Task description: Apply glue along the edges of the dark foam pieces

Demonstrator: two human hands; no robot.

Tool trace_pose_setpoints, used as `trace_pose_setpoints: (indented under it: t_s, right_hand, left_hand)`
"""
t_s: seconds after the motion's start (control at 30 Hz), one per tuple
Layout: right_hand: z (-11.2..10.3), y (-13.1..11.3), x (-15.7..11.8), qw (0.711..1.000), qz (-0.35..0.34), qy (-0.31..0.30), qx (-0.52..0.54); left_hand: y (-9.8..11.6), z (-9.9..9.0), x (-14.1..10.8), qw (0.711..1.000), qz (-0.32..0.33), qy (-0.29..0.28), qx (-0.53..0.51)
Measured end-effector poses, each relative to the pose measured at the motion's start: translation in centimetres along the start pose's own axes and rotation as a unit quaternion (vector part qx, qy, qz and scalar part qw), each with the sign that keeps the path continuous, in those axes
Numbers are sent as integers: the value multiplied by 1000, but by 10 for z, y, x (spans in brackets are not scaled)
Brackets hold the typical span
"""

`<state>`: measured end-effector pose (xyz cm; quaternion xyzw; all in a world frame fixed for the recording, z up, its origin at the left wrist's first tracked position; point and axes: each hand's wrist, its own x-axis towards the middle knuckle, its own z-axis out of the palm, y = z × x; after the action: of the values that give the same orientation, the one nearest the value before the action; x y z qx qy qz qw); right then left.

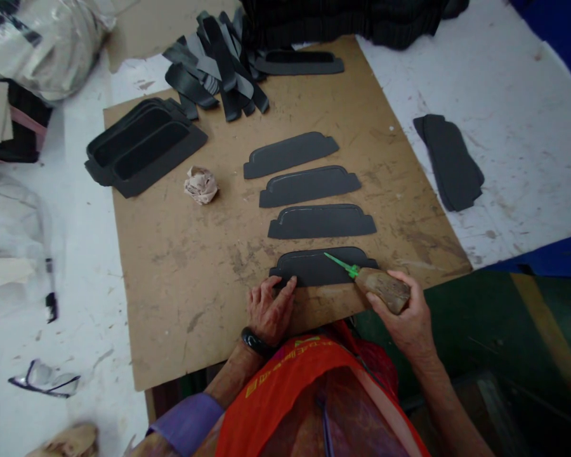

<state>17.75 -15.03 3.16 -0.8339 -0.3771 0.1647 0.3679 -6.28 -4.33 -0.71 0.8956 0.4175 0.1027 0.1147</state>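
Note:
Several flat dark grey pieces lie in a column on the brown board. My left hand rests with spread fingers on the lower left edge of the nearest grey piece. My right hand is wrapped round a brown glue bottle with a green nozzle. The nozzle tip is over the upper middle of that piece, where a thin shiny line runs along the raised edge. Three similar pieces farther up also show thin shiny lines.
Stacked dark pieces and a crumpled paper ball lie left. Loose dark strips are heaped at the back. Another dark stack lies right. Glasses rest at lower left, below plastic bags.

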Motion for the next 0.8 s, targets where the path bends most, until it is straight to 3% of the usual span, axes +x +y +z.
trace_pose_setpoints:
  t_s: [0.8]
  right_hand:
    - [-30,26,-1,996,7,77,-42]
  left_hand:
    - [0,1,2,1000,4,2,23]
